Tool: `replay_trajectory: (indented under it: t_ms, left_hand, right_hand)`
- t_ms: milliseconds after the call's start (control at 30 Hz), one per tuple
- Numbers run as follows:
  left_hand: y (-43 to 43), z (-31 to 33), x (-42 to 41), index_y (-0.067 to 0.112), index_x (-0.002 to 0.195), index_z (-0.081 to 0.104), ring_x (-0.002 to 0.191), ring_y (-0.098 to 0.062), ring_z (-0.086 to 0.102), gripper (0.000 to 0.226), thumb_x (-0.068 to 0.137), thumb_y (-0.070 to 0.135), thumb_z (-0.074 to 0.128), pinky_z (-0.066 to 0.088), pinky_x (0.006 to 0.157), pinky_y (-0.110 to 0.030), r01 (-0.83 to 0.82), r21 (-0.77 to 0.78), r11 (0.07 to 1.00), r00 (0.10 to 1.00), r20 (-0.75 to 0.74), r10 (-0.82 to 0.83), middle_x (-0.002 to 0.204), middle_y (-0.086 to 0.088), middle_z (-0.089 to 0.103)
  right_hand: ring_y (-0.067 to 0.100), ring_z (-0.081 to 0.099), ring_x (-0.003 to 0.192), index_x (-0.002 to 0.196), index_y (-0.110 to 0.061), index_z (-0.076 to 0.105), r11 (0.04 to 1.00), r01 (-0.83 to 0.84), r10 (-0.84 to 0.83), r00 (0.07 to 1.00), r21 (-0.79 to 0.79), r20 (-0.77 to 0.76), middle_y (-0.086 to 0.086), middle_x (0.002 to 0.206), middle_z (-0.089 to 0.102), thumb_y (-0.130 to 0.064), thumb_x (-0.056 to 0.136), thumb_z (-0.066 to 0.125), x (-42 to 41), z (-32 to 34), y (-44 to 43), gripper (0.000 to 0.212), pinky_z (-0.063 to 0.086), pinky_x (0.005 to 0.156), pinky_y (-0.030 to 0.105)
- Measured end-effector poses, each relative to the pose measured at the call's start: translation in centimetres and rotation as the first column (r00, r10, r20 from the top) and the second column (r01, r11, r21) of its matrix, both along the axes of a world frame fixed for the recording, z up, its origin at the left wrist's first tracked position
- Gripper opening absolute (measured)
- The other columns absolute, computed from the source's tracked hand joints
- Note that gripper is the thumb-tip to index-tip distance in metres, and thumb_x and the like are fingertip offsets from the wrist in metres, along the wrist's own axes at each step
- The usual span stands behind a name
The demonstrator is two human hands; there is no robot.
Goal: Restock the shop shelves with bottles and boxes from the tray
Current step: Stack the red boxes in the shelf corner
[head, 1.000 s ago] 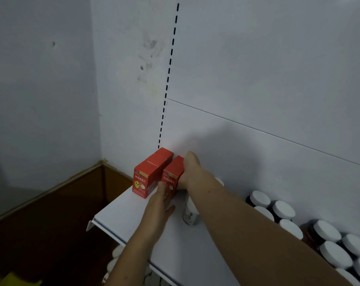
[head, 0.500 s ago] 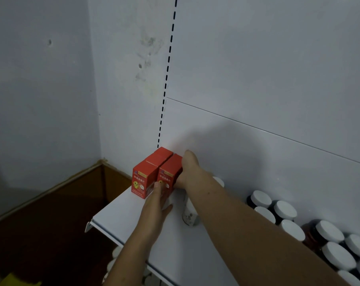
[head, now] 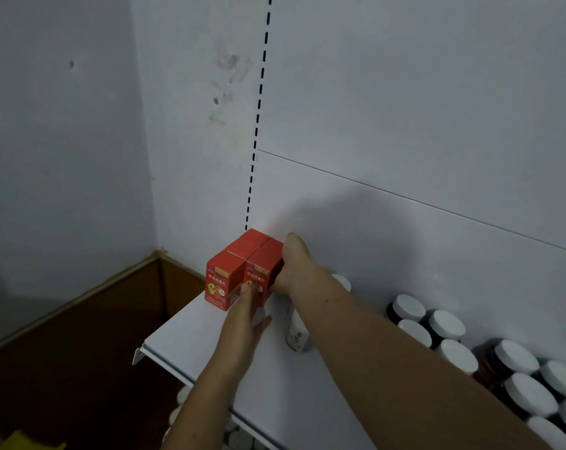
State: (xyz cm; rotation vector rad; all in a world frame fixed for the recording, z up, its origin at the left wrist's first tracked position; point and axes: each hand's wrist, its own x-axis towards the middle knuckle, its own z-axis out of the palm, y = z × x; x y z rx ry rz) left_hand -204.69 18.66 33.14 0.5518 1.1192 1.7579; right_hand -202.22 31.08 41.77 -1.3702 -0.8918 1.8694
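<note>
The right hand grips the right red box, which stands on the shelf touching the left red box; the left hand presses straight fingers on its front.

Scuffed white wall, brown floor

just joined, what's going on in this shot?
A person is stocking red boxes at the left end of a white shelf. The right hand grips the right-hand red box from its side, while the left hand touches its front face with straight fingers. That box stands flush against the left red box. A white bottle is partly hidden by the right forearm, and white-capped jars fill the shelf further right.
</note>
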Motion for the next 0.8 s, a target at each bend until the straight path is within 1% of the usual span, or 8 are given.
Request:
replay_trajectory:
  t_ms: [167, 300, 400, 467, 533, 667, 733, 800]
  left_hand:
    - [-0.3, 0.2, 0.1, 0.027, 0.161, 0.035, 0.143, -0.016, 0.049, 0.080, 0.096, 0.072, 0.051, 0.043, 0.112, -0.044, 0.007, 0.003, 1.000, 1.000, -0.012, -0.007, 0.157, 0.004, 0.051]
    - [-1.0, 0.4, 0.7, 0.040, 0.149, 0.046, 0.131, -0.001, 0.053, 0.050, 0.104, 0.059, 0.037, 0.042, 0.111, -0.036, 0.018, -0.005, 1.000, 0.993, -0.116, -0.018, 0.151, 0.010, 0.054]
    - [-2.0, 0.4, 0.9, 0.036, 0.153, 0.044, 0.127, 0.004, 0.053, 0.053, 0.107, 0.057, 0.031, 0.040, 0.116, -0.035, 0.009, -0.023, 1.000, 0.974, -0.226, -0.014, 0.152, 0.011, 0.052]
    - [-2.7, 0.2, 1.1, 0.037, 0.153, 0.046, 0.135, -0.002, 0.050, 0.056, 0.105, 0.065, 0.038, 0.037, 0.122, -0.040, 0.013, -0.039, 0.999, 0.954, -0.299, -0.024, 0.155, 0.013, 0.051]
    - [-3.4, 0.0, 1.5, 0.037, 0.152, 0.048, 0.138, -0.001, 0.048, 0.059, 0.101, 0.066, 0.047, 0.035, 0.122, -0.035, 0.017, -0.055, 0.998, 0.892, -0.449, -0.040, 0.156, 0.015, 0.051]
    - [-3.4, 0.6, 2.6, 0.039, 0.158, 0.034, 0.139, 0.000, 0.042, 0.079, 0.089, 0.055, 0.068, 0.033, 0.113, -0.025, 0.139, -0.124, 0.983, 0.761, -0.621, -0.186, 0.155, 0.025, 0.041]
    - [-2.6, 0.9, 2.7, 0.049, 0.149, 0.036, 0.130, 0.012, 0.046, 0.080, 0.081, 0.062, 0.075, 0.037, 0.111, -0.023, 0.222, -0.109, 0.969, 0.727, -0.644, -0.239, 0.145, 0.039, 0.042]
    - [-1.1, 0.8, 2.8, 0.051, 0.149, 0.041, 0.131, 0.010, 0.052, 0.077, 0.082, 0.072, 0.073, 0.046, 0.107, -0.026, 0.221, -0.087, 0.971, 0.725, -0.652, -0.224, 0.144, 0.035, 0.053]
  right_hand:
    - [0.036, 0.070, 0.112, 0.124, -0.011, 0.069, 1.000, 0.011, -0.012, 0.998, -0.018, -0.064, 0.018, 0.118, 0.075, -0.059, 0.104, 0.034, 0.5, 0.4, -0.7, 0.063, 0.052, 0.103, 0.054]
    - [0.038, 0.070, 0.113, 0.132, -0.009, 0.066, 0.999, 0.007, -0.014, 0.988, -0.042, -0.157, 0.019, 0.121, 0.073, -0.066, 0.092, 0.042, 1.0, 0.5, -0.6, 0.074, 0.051, 0.103, 0.055]
    - [0.037, 0.064, 0.118, 0.133, -0.005, 0.057, 1.000, -0.003, 0.004, 0.963, 0.001, -0.269, 0.023, 0.119, 0.068, -0.062, 0.103, 0.043, 3.6, 2.8, -2.7, 0.065, 0.049, 0.104, 0.045]
    - [0.035, 0.052, 0.136, 0.148, -0.007, 0.046, 0.994, 0.031, -0.003, 0.965, 0.103, -0.261, 0.023, 0.140, 0.056, -0.054, 0.109, 0.038, 6.7, 4.4, -4.4, 0.061, 0.041, 0.108, 0.040]
    - [0.029, 0.049, 0.141, 0.149, -0.007, 0.050, 0.965, 0.100, -0.049, 0.977, 0.241, -0.208, 0.015, 0.152, 0.052, -0.053, 0.110, 0.038, 10.0, 5.3, -6.1, 0.062, 0.035, 0.116, 0.039]
    - [0.006, 0.064, 0.098, 0.099, -0.030, 0.069, 0.835, 0.213, -0.247, 0.969, 0.507, -0.001, -0.012, 0.106, 0.070, -0.043, 0.108, 0.046, 14.0, 2.4, -9.8, 0.028, 0.047, 0.098, 0.034]
    - [0.005, 0.066, 0.097, 0.104, -0.032, 0.070, 0.764, 0.221, -0.314, 0.948, 0.606, 0.051, -0.014, 0.103, 0.072, -0.042, 0.108, 0.045, 14.5, -0.1, -11.2, 0.027, 0.051, 0.095, 0.034]
    - [-0.003, 0.065, 0.105, 0.124, -0.031, 0.065, 0.719, 0.196, -0.311, 0.949, 0.666, 0.057, -0.013, 0.117, 0.070, -0.033, 0.110, 0.044, 14.1, -3.0, -11.4, 0.025, 0.052, 0.096, 0.023]
